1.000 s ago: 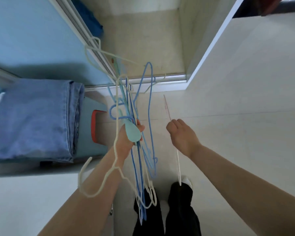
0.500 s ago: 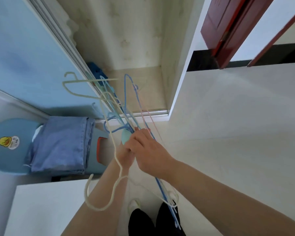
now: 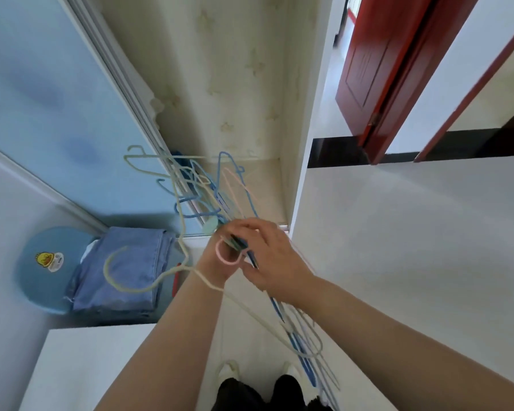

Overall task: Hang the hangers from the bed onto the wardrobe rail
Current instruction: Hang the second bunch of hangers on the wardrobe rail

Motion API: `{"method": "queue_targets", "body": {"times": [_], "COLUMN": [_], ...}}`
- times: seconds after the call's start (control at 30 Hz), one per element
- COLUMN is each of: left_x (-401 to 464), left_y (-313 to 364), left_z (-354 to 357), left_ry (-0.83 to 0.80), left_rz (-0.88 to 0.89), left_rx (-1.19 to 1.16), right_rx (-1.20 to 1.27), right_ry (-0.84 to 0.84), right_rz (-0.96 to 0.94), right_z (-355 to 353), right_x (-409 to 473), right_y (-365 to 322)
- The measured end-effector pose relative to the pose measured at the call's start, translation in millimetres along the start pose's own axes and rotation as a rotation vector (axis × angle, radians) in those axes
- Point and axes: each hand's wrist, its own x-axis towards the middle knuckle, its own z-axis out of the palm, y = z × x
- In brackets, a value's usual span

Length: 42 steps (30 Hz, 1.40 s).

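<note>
A tangled bundle of thin hangers (image 3: 217, 188), blue, cream and pink, is held in front of the open wardrobe (image 3: 226, 84). My left hand (image 3: 217, 262) grips the bundle near its middle, largely hidden behind my right hand. My right hand (image 3: 267, 259) reaches over it, fingers curled round the pink hanger (image 3: 227, 256), whose hook loops just left of the fingers. A cream hanger hook (image 3: 116, 277) dangles to the left. The wardrobe rail is out of view.
A pale blue sliding wardrobe door (image 3: 51, 99) stands left. Folded jeans (image 3: 125, 268) lie on a blue stool (image 3: 39, 268) below it. A white surface (image 3: 86, 366) sits at bottom left. A red door (image 3: 380, 63) hangs open at right. My feet (image 3: 258, 378) stand on the white floor.
My right hand moved left from holding the pink hanger apart and now closes over the bundle at my left hand. My view tilted upward toward the wardrobe interior.
</note>
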Motion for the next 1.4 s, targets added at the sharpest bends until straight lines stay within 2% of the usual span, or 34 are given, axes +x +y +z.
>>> {"method": "queue_targets", "body": {"times": [0.03, 0.07, 0.1, 0.2, 0.3, 0.4, 0.53, 0.6, 0.73, 0.87, 1.03, 1.13, 1.3, 1.4], "left_x": [1.9, 17.5, 28.1, 53.2, 71.2, 93.6, 133.5, 153.4, 178.9, 196.0, 223.5, 237.9, 261.0, 273.4], "left_y": [-0.3, 8.9, 21.9, 40.2, 61.4, 85.6, 118.3, 136.3, 157.8, 167.5, 181.3, 193.0, 220.6, 236.0], "left_z": [-0.5, -10.6, -18.0, -24.1, -12.9, -5.0, 1.2, 4.1, 9.8, 18.5, 29.7, 42.8, 58.0, 61.5], "left_ry": [-0.003, -0.011, -0.047, -0.086, -0.113, -0.123, -0.132, -0.164, -0.203, -0.215, -0.133, -0.103, -0.028, 0.015], "left_rz": [-0.022, -0.138, -0.237, -0.249, -0.227, -0.235, -0.239, -0.224, -0.233, -0.244, -0.210, -0.170, -0.126, -0.093], "left_rx": [0.199, 0.192, 0.076, 0.035, -0.003, 0.032, 0.078, 0.101, 0.115, 0.174, 0.292, 0.391, 0.424, 0.417], "right_rx": [-0.001, 0.030, 0.087, 0.353, 0.474, 0.532, 0.397, 0.327, 0.234, 0.447, 0.740, 0.690, 0.580, 0.538], "right_ry": [-0.017, -0.059, -0.102, -0.231, -0.464, -0.567, -0.687, -0.581, -0.203, -0.045, 0.177, 0.187, 0.047, 0.085], "right_rz": [0.140, 0.296, 0.448, 0.805, 0.874, 0.888, 0.959, 0.977, 0.980, 1.043, 1.158, 1.200, 1.284, 1.206], "right_z": [-7.3, -14.5, -22.0, -36.3, -35.9, -35.4, -31.8, -19.4, 10.9, 18.7, -5.8, -37.1, -77.7, -85.7], "right_x": [-2.4, -6.1, -9.1, -17.5, -16.9, 1.8, 42.1, 62.4, 83.0, 87.3, 106.4, 131.5, 190.4, 235.0], "right_y": [6.3, 14.9, 23.7, 49.4, 65.4, 78.1, 89.3, 90.3, 101.3, 109.8, 133.1, 144.6, 147.8, 141.2]}}
